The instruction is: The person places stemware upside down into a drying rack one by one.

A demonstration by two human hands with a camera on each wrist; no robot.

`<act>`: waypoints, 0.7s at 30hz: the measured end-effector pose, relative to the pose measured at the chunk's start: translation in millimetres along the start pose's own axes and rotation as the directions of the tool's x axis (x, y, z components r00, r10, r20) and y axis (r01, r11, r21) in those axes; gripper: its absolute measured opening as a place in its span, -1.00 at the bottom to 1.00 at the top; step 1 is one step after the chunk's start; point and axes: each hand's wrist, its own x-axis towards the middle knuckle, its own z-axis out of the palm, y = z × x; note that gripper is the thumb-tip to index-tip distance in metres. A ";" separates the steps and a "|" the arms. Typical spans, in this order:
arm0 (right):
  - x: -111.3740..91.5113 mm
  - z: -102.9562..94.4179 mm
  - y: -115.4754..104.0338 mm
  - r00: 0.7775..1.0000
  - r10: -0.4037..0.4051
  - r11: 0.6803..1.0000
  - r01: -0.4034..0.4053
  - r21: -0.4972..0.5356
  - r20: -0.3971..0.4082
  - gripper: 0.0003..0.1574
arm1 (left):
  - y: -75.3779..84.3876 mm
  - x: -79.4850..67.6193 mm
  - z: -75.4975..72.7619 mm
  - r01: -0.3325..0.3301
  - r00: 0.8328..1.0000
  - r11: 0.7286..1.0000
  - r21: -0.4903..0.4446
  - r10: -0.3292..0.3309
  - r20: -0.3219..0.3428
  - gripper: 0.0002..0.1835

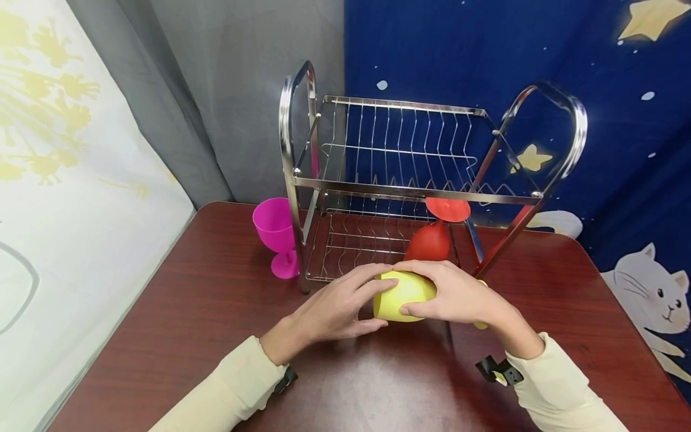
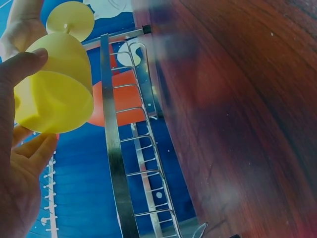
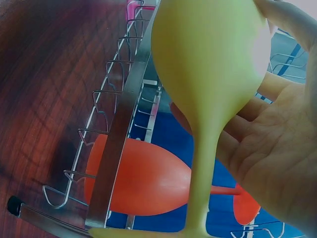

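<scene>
**Two hands around a yellow goblet in front of the rack**

The fingers of the left hand and the right hand are curled around the bowl of a yellow plastic goblet, which they hold on its side just above the dark red wooden table. Just behind it stands a two-level chrome wire dish rack. On its lower level a red plastic goblet stands upside down. A pink plastic goblet stands upright just left of the rack.
</scene>
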 end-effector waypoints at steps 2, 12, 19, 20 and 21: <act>-0.1 -0.8 -0.9 1.000 0.003 1.000 -0.003 0.001 0.003 -0.25 | -0.1 -0.3 -0.2 0.000 1.000 1.000 0.000 0.000 -0.004 -0.26; -4.1 -5.0 -1.1 0.998 -0.042 0.999 0.042 0.004 -0.051 -0.24 | -1.4 -2.9 0.1 0.014 0.999 1.000 -0.006 -0.014 -0.034 -0.24; -7.0 -8.7 -2.6 0.981 -0.069 0.998 0.070 0.003 -0.180 -0.36 | -4.6 -4.5 2.2 0.012 0.995 0.999 0.039 -0.008 -0.097 -0.24; -7.1 -9.0 -2.9 0.976 -0.082 0.996 0.086 0.013 -0.204 -0.39 | -5.0 -4.5 2.2 0.010 0.994 0.999 0.050 -0.004 -0.107 -0.24; -7.4 -9.5 -3.4 0.969 -0.097 0.994 0.105 0.023 -0.229 -0.41 | -5.1 -4.2 2.1 0.008 0.993 0.998 0.061 -0.001 -0.116 -0.25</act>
